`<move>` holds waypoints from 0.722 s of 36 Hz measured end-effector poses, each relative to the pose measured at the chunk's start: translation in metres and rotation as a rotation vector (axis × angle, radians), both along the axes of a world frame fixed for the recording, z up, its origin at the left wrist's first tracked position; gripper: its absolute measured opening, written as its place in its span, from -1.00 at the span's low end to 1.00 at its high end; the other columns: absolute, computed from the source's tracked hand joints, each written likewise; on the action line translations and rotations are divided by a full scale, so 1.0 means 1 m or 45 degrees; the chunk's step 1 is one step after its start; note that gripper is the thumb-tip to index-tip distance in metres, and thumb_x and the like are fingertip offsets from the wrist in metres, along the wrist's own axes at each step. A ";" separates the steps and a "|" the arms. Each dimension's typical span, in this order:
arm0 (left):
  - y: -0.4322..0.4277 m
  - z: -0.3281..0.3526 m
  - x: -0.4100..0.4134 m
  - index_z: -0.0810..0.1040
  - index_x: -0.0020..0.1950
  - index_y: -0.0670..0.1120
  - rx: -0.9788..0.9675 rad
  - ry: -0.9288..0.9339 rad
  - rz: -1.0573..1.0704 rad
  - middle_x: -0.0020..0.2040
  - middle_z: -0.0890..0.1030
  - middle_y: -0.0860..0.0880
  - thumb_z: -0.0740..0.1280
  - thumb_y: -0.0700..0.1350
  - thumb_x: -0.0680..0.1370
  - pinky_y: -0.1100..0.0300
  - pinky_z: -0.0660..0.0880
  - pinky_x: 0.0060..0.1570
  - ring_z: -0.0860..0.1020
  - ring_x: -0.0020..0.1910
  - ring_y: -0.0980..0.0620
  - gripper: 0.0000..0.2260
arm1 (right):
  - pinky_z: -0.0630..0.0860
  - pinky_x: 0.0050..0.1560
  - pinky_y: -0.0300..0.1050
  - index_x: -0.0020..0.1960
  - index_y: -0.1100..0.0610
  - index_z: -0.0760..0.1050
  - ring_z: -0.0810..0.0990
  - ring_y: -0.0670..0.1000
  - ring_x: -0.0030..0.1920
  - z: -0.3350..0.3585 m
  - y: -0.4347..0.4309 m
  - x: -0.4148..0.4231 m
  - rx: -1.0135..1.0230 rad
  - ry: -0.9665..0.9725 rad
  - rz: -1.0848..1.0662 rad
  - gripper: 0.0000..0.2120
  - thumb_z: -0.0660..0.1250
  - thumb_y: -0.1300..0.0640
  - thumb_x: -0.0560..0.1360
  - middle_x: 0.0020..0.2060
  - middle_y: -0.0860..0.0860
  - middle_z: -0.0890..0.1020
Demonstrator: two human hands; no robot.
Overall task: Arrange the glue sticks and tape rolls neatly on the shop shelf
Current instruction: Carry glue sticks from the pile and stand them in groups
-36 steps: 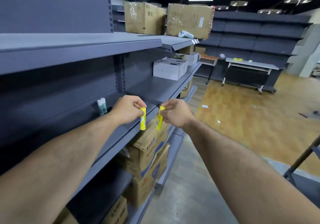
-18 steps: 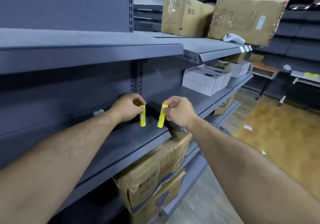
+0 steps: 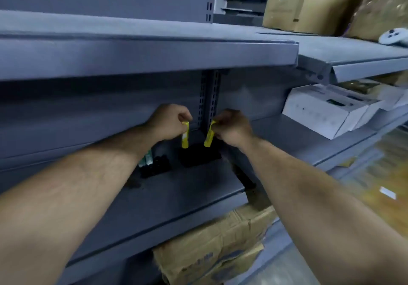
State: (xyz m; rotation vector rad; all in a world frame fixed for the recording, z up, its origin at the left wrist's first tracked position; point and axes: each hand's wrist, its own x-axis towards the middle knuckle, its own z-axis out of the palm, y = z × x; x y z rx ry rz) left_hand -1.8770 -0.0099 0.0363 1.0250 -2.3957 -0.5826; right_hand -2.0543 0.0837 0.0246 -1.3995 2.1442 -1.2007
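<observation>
Across the whole left and far side runs grey shelving [image 3: 110,108], its back panel split by a slotted upright [image 3: 210,99]. Its upper shelf [image 3: 154,57] juts toward the viewer; on the far right of that level stand tall cardboard boxes [image 3: 309,4] with dark printed characters, too blurred to read. Below, the middle shelf [image 3: 176,196] lies under both forearms. Beneath its near edge sit crumpled cartons [image 3: 209,251] bearing blue print that cannot be read. To the right, on the adjoining shelf at the same level, rest white boxes [image 3: 320,112] with faint grey marks, illegible.

Both arms reach to the far back of the middle shelf, either side of the upright. The left hand [image 3: 171,122] is curled, pinching the top of the left yellow glue stick [image 3: 185,139], which hangs upright above the shelf. The right hand [image 3: 233,128] pinches the right yellow glue stick [image 3: 208,137] the same way, slightly tilted; the two sticks are near each other but apart. Any label on them is unreadable.

A white controller [image 3: 394,36] lies on the upper right shelf beside the cardboard. Behind the left forearm, green-and-white sticks [image 3: 148,157] stand at the back of the middle shelf. Dark shapes [image 3: 198,155] lie under the yellow sticks; what they are cannot be told.
</observation>
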 end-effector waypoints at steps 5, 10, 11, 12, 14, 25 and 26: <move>-0.007 -0.009 -0.005 0.68 0.09 -0.02 -0.066 -0.139 0.124 0.02 0.62 0.05 0.40 -0.22 0.49 0.30 0.38 -0.08 0.54 -0.03 0.10 -0.79 | 0.65 0.05 0.14 -0.25 -0.13 0.51 0.69 0.13 0.02 -0.011 -0.032 -0.011 -0.011 -0.036 0.114 -0.77 0.45 0.17 0.40 -0.02 0.05 0.71; -0.009 -0.016 -0.008 0.70 0.00 -0.03 -0.060 -0.157 0.241 -0.08 0.61 0.07 0.44 -0.24 0.44 0.31 0.41 -0.11 0.54 -0.08 0.09 -0.81 | 0.66 0.02 0.11 -0.23 -0.11 0.53 0.70 0.09 -0.05 -0.020 -0.052 -0.022 -0.042 -0.063 0.219 -0.82 0.46 0.15 0.37 -0.08 -0.01 0.69; -0.009 -0.017 -0.009 0.70 -0.02 -0.02 -0.052 -0.156 0.262 -0.11 0.60 0.08 0.45 -0.24 0.44 0.31 0.42 -0.12 0.56 -0.09 0.08 -0.82 | 0.66 0.02 0.10 -0.22 -0.10 0.53 0.70 0.07 -0.06 -0.021 -0.055 -0.024 -0.046 -0.078 0.234 -0.82 0.46 0.17 0.37 -0.10 -0.03 0.69; -0.010 -0.017 -0.010 0.69 -0.04 -0.02 -0.042 -0.152 0.285 -0.14 0.60 0.09 0.45 -0.25 0.43 0.30 0.43 -0.13 0.57 -0.10 0.07 -0.82 | 0.66 0.02 0.08 -0.22 -0.10 0.53 0.70 0.07 -0.06 -0.021 -0.058 -0.026 -0.044 -0.087 0.261 -0.80 0.46 0.19 0.39 -0.10 -0.04 0.68; -0.009 -0.018 -0.013 0.69 -0.05 0.00 -0.041 -0.161 0.329 -0.17 0.59 0.09 0.45 -0.25 0.43 0.31 0.42 -0.16 0.57 -0.13 0.07 -0.82 | 0.65 0.04 0.11 -0.19 -0.10 0.53 0.70 0.09 -0.04 -0.021 -0.063 -0.030 -0.035 -0.093 0.319 -0.78 0.45 0.21 0.42 -0.08 0.00 0.69; -0.007 -0.024 -0.020 0.69 -0.09 0.00 0.084 -0.169 0.445 -0.26 0.55 0.21 0.48 -0.26 0.41 0.46 0.38 -0.35 0.51 -0.29 0.24 -0.82 | 0.66 0.02 0.14 -0.13 -0.06 0.53 0.70 0.09 -0.08 -0.024 -0.080 -0.035 -0.036 -0.169 0.463 -0.79 0.46 0.23 0.42 -0.10 0.09 0.68; -0.007 -0.025 -0.021 0.69 -0.08 0.00 0.089 -0.172 0.448 -0.26 0.56 0.21 0.48 -0.26 0.41 0.47 0.37 -0.35 0.51 -0.29 0.25 -0.82 | 0.66 0.02 0.15 -0.13 -0.07 0.53 0.70 0.09 -0.08 -0.024 -0.081 -0.035 -0.035 -0.167 0.470 -0.79 0.47 0.23 0.43 -0.09 0.09 0.68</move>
